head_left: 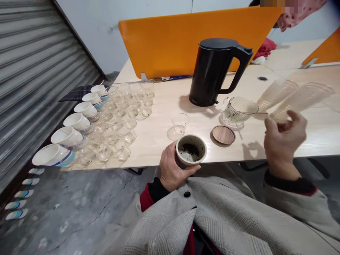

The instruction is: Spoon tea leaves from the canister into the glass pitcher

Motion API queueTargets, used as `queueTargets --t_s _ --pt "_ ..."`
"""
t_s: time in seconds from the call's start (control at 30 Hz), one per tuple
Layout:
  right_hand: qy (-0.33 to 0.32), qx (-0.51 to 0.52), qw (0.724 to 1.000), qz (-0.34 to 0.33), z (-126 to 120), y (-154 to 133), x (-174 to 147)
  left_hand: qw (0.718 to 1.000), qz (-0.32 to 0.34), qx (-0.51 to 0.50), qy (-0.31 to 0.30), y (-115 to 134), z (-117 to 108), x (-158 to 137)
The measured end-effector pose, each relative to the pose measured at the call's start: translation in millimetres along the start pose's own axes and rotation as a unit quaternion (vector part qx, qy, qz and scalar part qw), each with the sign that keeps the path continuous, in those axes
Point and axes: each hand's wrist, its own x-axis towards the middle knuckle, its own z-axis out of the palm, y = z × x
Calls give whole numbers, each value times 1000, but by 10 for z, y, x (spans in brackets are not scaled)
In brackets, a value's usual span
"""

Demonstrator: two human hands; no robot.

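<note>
Coat (225, 209) nearest. Left grip (171, 168) clasps cup (201, 144); keep level so flakes (189, 149) stay in. Right grip (285, 141) spread.

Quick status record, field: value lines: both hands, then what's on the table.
left hand: gripping a round grey-white ceramic cup, dark flakes inside
right hand: raised near stacked clear plastic cups, seemingly empty
centre: black lidded kettle, round brown wooden disc, ribbed clear glass cup with thin stick across it
far left: clear plastic cups in rows, white paper cups with blue bands
</note>
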Motion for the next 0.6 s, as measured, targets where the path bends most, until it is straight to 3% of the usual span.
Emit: queueTargets --t_s 0.07,0.13,0.2,0.27,0.43,0.5,0.6 --pt "-20 6 998 -62 -109 -111 -253 1000 -4 -2 -6 26 13 -4" --pt "-144 12 984 -107 -121 -185 -462 1000 -8 -4 -15 61 30 -9" --pt "-252 -11 953 -170 -32 -198 -580 1000 -6 -8 -24 101 46 -12" --pt "-311 -64 919 -233 117 -158 -612 999 -1 -14 -30 138 58 -11" --pt "-386 -160 861 -288 417 -9 -565 999 7 -26 -32 170 79 1" --pt "-382 -153 867 -281 426 -18 -559 999 2 -30 -32 161 93 7" --pt "-354 -91 896 -251 311 -205 -554 999 -10 -30 -32 149 118 19"
